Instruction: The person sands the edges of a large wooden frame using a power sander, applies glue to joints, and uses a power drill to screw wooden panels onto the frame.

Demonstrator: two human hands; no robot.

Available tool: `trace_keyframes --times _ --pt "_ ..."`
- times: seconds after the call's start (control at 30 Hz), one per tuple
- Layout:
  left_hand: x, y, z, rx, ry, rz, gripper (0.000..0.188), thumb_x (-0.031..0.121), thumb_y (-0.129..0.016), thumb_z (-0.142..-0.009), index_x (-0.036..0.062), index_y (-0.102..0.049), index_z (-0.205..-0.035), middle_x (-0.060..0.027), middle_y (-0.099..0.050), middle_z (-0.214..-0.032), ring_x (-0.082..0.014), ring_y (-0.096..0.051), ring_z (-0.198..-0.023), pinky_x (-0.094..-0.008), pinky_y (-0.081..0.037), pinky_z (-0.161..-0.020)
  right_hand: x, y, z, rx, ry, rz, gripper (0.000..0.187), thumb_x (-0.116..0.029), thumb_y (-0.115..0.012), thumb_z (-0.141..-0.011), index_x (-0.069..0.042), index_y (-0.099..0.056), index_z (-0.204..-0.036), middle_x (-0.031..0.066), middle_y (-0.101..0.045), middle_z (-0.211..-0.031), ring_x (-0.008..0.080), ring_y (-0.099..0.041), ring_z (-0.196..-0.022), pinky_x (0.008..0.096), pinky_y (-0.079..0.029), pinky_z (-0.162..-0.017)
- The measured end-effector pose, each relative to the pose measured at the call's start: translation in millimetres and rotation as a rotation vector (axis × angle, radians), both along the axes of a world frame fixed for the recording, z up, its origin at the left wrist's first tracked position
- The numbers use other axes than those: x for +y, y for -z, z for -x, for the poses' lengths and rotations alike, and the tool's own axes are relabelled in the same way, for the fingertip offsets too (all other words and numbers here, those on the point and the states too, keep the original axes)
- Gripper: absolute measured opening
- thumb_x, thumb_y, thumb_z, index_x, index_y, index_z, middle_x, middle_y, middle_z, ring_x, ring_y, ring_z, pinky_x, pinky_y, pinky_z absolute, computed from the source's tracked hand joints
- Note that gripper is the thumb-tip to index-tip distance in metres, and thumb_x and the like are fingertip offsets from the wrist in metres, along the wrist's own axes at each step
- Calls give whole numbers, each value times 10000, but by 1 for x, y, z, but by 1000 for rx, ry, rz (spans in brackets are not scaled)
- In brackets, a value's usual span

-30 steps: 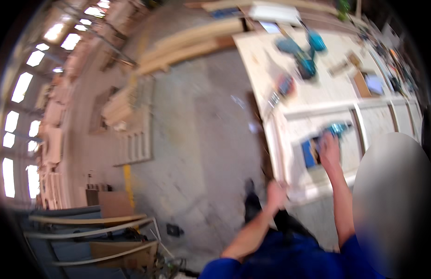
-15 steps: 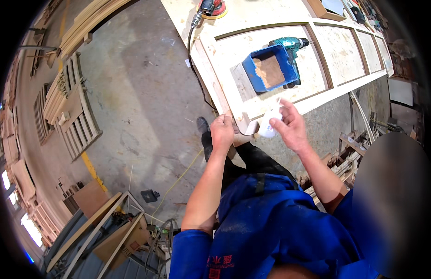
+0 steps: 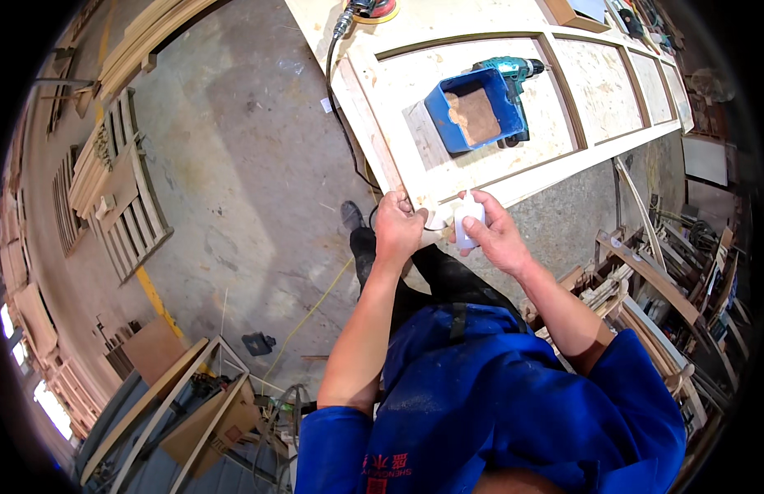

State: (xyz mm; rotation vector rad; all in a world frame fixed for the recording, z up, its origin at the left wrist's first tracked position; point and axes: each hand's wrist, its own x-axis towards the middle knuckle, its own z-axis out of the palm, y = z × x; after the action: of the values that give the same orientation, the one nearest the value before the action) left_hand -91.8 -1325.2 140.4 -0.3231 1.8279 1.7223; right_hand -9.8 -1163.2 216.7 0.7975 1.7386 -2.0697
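As left [image 3: 399, 226] seemingly touches frame [image 3: 388, 140], right [image 3: 495, 237] clasps bottle [image 3: 465, 221].

Reads as a woodworking workshop — judging by a large wooden frame [image 3: 563, 166], a teal cordless drill [image 3: 509, 67], a round red power tool [image 3: 380, 11], long stacked boards [image 3: 155, 33], a slatted pallet [image 3: 154, 202] and heaped wooden offcuts [image 3: 649, 277] — with a yellow line [image 3: 158, 299] along a grey concrete floor [image 3: 258, 165].

Head-worn, the single fisheye view looks steeply down from above the near side of the white bottle [image 3: 466, 221], fairly close; it takes in the blue shirt [image 3: 497, 387] below that bottle, the surface [image 3: 464, 15] beyond it and the floor [image 3: 233, 181] to its left.
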Motion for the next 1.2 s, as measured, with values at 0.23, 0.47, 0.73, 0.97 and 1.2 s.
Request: trace_keyframes --times 0.23,0.47,0.73,0.97,1.2 --pt "2 10 3 45 47 209 259 161 -720 -924 -61 -635 -1024 -39 -631 -742 -105 -607 -655 -277 -511 -630 0 20 2 -31 -30 -99 313 -143 -638 -988 -18 -528 -1253 68 -689 -973 131 -674 -825 292 -568 -621" --pt "-6 17 4 -1 2 158 326 242 -537 -1056 -41 -610 -911 -69 -632 -681 -136 -606 -547 -311 -527 -550 -3 26 3 -80 -108 -189 218 -180 -637 -997 -39 -596 -1158 48 -690 -904 105 -632 -748 269 -525 -631" --pt "-6 26 -3 58 -45 82 311 221 -507 -1064 -23 -608 -899 -59 -624 -666 -135 -606 -553 -301 -518 -550 -6 25 14 -162 -449 -556 215 -239 -660 -975 -48 -672 -1075 19 -677 -783 99 -601 -653 287 -495 -594" --pt "-9 33 -4 155 -2 143 269 185 -525 -1044 -30 -626 -919 -59 -624 -668 -135 -621 -555 -301 -514 -553 -9 24 28 -191 -474 -641 277 -295 -676 -919 -25 -706 -973 59 -674 -709 140 -622 -598 317 -505 -569" --pt "-7 37 -3 159 -6 169 264 197 -540 -1034 -22 -643 -928 -65 -643 -679 -140 -637 -565 -308 -511 -549 -9 24 34 -214 -509 -666 275 -282 -677 -915 -15 -707 -973 64 -677 -707 148 -624 -590 324 -510 -566"
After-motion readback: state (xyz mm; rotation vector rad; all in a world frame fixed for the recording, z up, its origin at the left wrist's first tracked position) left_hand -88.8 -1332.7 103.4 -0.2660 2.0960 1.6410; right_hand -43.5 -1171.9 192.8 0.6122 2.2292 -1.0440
